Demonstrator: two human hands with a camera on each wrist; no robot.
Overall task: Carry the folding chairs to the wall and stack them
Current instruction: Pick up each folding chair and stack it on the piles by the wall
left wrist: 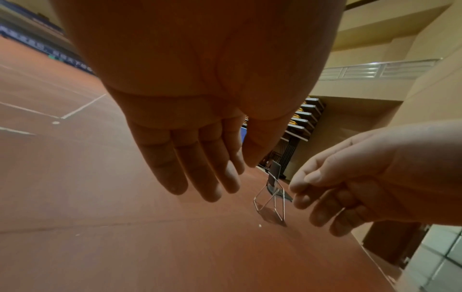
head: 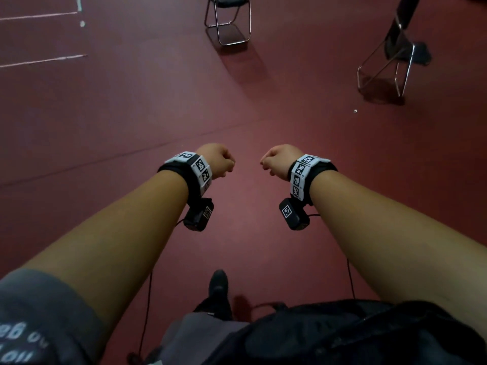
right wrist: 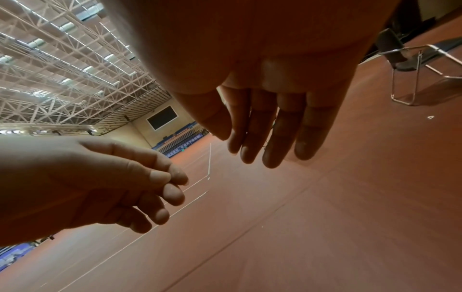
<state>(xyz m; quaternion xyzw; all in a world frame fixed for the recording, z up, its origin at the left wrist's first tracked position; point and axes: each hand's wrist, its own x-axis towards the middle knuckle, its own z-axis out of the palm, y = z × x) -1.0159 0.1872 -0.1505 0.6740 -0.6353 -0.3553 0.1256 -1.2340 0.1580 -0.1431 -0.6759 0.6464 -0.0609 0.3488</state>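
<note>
Two black folding chairs with chrome frames stand unfolded on the red floor ahead. One chair (head: 228, 19) is at top centre, the other chair (head: 395, 54) at top right, also seen as the chair (left wrist: 273, 189) and the chair (right wrist: 412, 65). My left hand (head: 218, 160) and right hand (head: 276, 160) hang side by side in front of me, well short of both chairs. Both hold nothing. The left hand's fingers (left wrist: 200, 168) and the right hand's fingers (right wrist: 270, 134) droop loosely.
White court lines (head: 39, 59) mark the floor at far left. A small white scrap (head: 355, 111) lies near the right chair. My foot (head: 218, 285) is below the hands. A beige wall with folded bleachers (left wrist: 307, 118) stands beyond the right chair.
</note>
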